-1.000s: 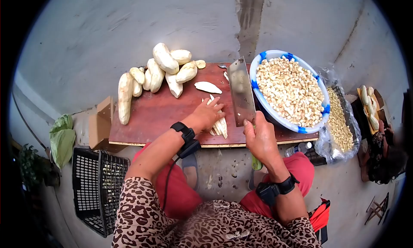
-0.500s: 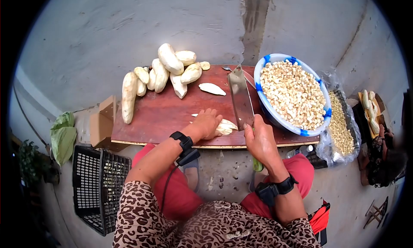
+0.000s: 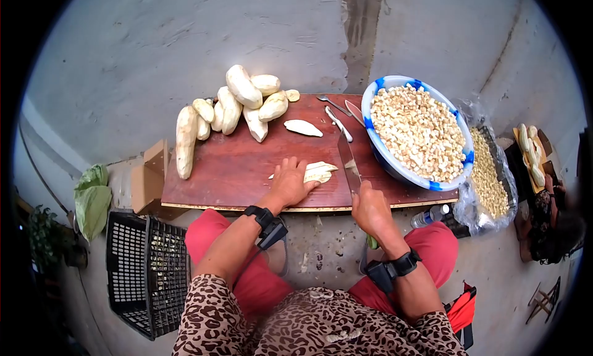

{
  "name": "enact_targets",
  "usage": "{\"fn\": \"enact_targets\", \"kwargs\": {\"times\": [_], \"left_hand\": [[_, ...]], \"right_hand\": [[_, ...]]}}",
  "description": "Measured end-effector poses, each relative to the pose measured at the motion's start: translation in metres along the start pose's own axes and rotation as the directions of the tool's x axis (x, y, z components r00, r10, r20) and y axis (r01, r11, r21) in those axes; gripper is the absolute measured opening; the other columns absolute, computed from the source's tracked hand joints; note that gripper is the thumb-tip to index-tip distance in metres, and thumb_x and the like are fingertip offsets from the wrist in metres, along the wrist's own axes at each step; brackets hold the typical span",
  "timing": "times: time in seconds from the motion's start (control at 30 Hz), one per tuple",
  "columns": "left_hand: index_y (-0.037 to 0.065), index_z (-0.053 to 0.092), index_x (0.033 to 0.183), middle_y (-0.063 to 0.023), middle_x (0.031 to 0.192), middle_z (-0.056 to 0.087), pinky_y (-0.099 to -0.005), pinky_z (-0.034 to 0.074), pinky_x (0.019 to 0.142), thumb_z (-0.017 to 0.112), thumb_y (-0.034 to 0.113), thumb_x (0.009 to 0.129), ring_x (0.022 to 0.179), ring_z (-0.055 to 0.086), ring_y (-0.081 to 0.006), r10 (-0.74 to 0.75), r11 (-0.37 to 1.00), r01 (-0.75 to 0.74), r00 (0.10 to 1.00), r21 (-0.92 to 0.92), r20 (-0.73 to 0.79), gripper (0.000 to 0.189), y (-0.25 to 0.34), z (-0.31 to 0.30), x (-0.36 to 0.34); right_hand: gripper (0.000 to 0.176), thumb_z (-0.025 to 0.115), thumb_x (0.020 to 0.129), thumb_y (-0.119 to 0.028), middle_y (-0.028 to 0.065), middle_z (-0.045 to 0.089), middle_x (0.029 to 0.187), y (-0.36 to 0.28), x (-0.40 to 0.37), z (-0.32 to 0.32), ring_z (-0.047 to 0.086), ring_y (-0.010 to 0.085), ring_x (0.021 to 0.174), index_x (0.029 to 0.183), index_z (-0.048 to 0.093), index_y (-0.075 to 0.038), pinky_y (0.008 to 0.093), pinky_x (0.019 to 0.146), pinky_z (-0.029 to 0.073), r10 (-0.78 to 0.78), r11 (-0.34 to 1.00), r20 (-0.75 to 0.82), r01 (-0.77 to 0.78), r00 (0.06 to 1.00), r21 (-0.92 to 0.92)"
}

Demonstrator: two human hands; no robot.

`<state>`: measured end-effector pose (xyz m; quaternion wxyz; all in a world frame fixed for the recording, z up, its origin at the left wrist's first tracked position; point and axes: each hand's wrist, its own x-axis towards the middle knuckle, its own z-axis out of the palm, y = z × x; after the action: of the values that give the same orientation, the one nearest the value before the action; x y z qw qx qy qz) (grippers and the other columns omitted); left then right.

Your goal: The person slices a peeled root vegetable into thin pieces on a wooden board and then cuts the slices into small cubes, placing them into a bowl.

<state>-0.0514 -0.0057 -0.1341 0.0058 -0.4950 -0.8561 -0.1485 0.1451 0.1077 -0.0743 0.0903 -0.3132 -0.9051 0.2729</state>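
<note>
My left hand point(image 3: 290, 182) lies flat on the board, fingers spread, over pale slices point(image 3: 321, 171) of what looks like peeled eggplant. Their right ends show beside the thumb; the part under the palm is hidden. Closed round the handle of a cleaver point(image 3: 349, 164), my right hand point(image 3: 370, 209) is at the board's front edge. The wide blade points away from me and stands to the right of the slices, apart from them. A single cut slice point(image 3: 303, 128) lies farther back. Whole peeled eggplants point(image 3: 244, 87) are heaped at the back left.
A blue and white basin point(image 3: 383, 158) full of diced pieces point(image 3: 420, 134) stands on the right of the red board point(image 3: 241, 164). A peeler point(image 3: 338, 124) and a spoon point(image 3: 334, 103) lie near it. Black crates point(image 3: 148, 276) stand left on the floor, a bag of diced pieces point(image 3: 491, 177) right.
The cleaver has turned from showing its broad face to nearly edge-on, uncovering the peeler behind it. My left hand has shifted slightly left and the slices lie closer together.
</note>
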Motion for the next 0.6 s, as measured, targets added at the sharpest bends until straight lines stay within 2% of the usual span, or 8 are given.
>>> {"fn": "enact_targets", "kwargs": {"times": [0.2,0.3,0.5,0.6], "left_hand": [[0.005,0.065,0.102,-0.0144,0.105,0.057,-0.0441,0.041,0.089,0.065,0.02,0.085,0.104,0.05,-0.0336,-0.073,0.977,0.061,0.996,-0.203,-0.048,0.023,-0.021,0.013,0.01],[0.003,0.064,0.093,-0.0149,0.098,0.06,-0.0441,0.043,0.085,0.064,0.012,0.083,0.098,0.053,-0.0342,-0.094,0.965,0.072,0.993,-0.254,-0.075,0.014,-0.021,0.014,0.016],[0.003,0.062,0.087,-0.0162,0.09,0.06,-0.0437,0.045,0.081,0.065,0.009,0.082,0.092,0.054,-0.0357,-0.132,0.942,0.06,0.971,-0.332,-0.2,0.009,-0.016,0.029,0.025],[0.003,0.062,0.091,-0.0158,0.091,0.06,-0.0438,0.044,0.082,0.065,0.011,0.082,0.093,0.054,-0.0353,-0.066,0.966,0.018,0.982,-0.257,-0.179,0.011,-0.012,0.027,0.02]], "right_hand": [[0.024,0.055,0.091,-0.017,0.034,0.063,0.078,0.007,-0.007,0.017,0.064,0.0498,0.079,0.094,0.052,0.006,0.0548,0.073,0.051,0.033,0.999,0.056,-0.033,0.998,-0.004],[0.023,0.055,0.091,-0.017,0.0336,0.063,0.078,0.001,-0.004,0.026,0.064,0.0491,0.079,0.093,0.052,0.005,0.0542,0.073,0.051,0.017,1.0,0.066,-0.018,0.998,0.007],[0.019,0.053,0.089,-0.014,0.0317,0.063,0.076,-0.004,-0.001,0.026,0.064,0.0484,0.077,0.091,0.051,0.005,0.0534,0.071,0.051,-0.014,0.999,0.039,0.012,0.999,0.044],[0.017,0.053,0.088,-0.012,0.0313,0.064,0.075,-0.004,-0.001,0.024,0.064,0.0481,0.076,0.091,0.051,0.005,0.0533,0.071,0.051,-0.008,0.999,0.028,0.007,1.0,0.035]]}}
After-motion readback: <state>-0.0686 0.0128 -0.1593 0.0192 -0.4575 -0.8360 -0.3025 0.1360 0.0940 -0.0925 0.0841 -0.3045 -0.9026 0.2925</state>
